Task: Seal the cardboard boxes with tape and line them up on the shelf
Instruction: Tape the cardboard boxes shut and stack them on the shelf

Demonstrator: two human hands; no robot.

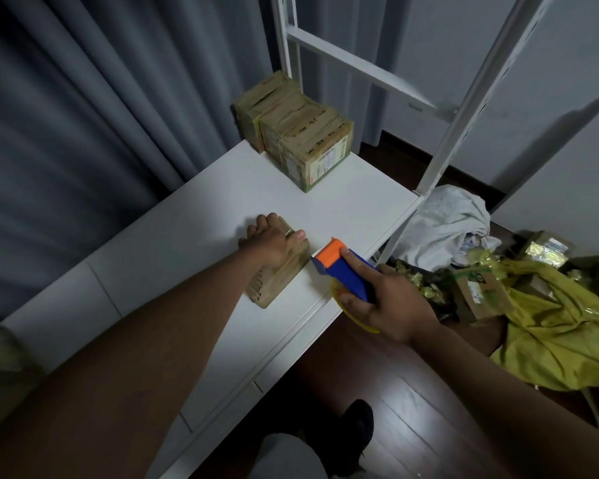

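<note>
While the left hand (270, 242) presses flat on a cardboard box (279, 271) lying on the white shelf (194, 216), the right hand (377, 302) grips the tape dispenser (343, 271) just beside it. Sealing seems in hand; next, the tape must meet the box seam, then the box joins the row of boxes (298, 133).

Bare shelf (242, 188) between the near box (284, 271) and the row of boxes (298, 133) at the far end; blocked left by curtain (83, 115), right by white post (464, 115), pile of bags (550, 323) beyond the edge
</note>
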